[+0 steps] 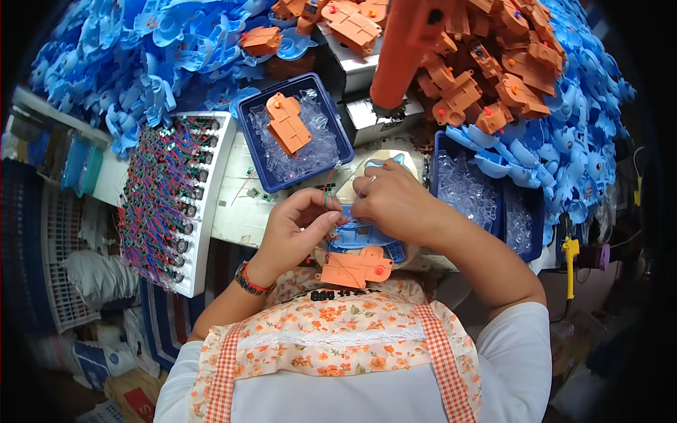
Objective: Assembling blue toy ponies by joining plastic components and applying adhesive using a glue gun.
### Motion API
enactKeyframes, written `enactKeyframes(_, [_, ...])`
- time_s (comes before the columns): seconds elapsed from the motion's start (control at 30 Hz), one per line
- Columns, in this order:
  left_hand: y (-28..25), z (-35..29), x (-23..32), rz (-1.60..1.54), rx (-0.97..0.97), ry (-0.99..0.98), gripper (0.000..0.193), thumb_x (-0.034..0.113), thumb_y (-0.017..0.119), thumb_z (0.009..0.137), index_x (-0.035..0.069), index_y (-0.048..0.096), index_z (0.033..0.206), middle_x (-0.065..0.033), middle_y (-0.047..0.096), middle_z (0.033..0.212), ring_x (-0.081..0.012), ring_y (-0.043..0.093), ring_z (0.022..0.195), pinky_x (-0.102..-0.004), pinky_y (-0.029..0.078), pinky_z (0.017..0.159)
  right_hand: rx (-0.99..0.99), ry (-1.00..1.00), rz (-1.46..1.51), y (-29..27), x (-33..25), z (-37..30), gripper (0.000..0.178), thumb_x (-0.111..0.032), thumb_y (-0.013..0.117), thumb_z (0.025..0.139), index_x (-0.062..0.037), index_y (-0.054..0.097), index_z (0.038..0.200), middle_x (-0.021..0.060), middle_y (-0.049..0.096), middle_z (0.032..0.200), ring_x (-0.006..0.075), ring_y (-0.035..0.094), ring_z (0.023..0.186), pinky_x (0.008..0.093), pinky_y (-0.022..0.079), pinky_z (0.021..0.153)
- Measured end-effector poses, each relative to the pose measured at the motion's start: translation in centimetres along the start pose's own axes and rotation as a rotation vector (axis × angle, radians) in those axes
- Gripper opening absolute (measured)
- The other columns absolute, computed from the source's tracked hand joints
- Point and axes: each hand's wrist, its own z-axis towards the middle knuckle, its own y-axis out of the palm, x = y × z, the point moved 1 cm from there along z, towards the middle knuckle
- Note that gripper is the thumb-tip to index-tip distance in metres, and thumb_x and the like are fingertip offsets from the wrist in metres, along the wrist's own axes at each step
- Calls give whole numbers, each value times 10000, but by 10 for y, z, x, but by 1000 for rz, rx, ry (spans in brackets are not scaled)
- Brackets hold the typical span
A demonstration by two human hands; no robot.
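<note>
My left hand [300,220] is closed in a pinch on thin wires [328,189], some red and one greenish. Close beside it, my right hand [398,201] has its fingers bent together over a light-blue plastic shell [361,238]; what they grip is mostly hidden. The shell rests on a cream-coloured holder [397,156] in front of me. At the near side, against my apron, lies an orange plastic housing [352,268] with a red knob on its right end and a wire across it.
A blue bin [343,149] holds clear plastic pieces and an orange housing; more blue bins [502,204] stand right. Left is a white foam tray [211,185] of wired parts. Heaps of blue shells [159,49] and orange housings [518,60] flank an orange-red post [402,63].
</note>
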Motion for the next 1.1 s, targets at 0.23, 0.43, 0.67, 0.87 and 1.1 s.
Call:
enactKeyframes(0.23, [-5, 3, 0, 8, 17, -8, 138, 70, 621, 965, 18, 591, 1090, -42, 668, 1015, -126, 695, 940, -223, 557, 665, 60, 181, 309, -13, -10, -38, 224, -204, 757, 778, -124, 732, 986, 79, 658, 951, 287, 622, 955, 406, 466, 837])
enactKeyframes(0.43, [-6, 7, 3, 32, -13, -50, 114, 86, 596, 981, 34, 576, 1081, -36, 656, 969, -124, 697, 931, -221, 565, 640, 178, 91, 379, -20, -53, -60, 430, -359, 785, 780, -110, 663, 1109, 80, 649, 1083, 286, 615, 983, 450, 456, 885])
enactKeyframes(0.67, [-9, 10, 7, 4, -31, -56, 138, 117, 596, 985, 29, 582, 1091, -51, 699, 971, -82, 675, 802, -200, 531, 612, 180, -53, 257, -3, -62, -53, 369, -222, 793, 751, -153, 639, 1080, 80, 621, 1055, 273, 600, 927, 432, 460, 840])
enactKeyframes(0.87, [-13, 16, 9, 1, -11, -92, 187, 146, 576, 997, 40, 581, 1151, -64, 718, 1007, -60, 634, 706, -182, 494, 586, 200, -65, 364, -28, -40, -49, 404, -80, 801, 665, -116, 649, 1037, 108, 612, 1051, 304, 599, 908, 420, 485, 770])
enactKeyframes(1.1, [-16, 18, 5, -43, 15, -77, 255, 161, 590, 984, 41, 575, 1209, -75, 705, 1083, -60, 629, 765, -189, 501, 603, 258, -22, 463, -14, -20, -43, 415, -18, 768, 641, -96, 682, 1039, 132, 588, 1122, 336, 592, 1023, 418, 494, 861])
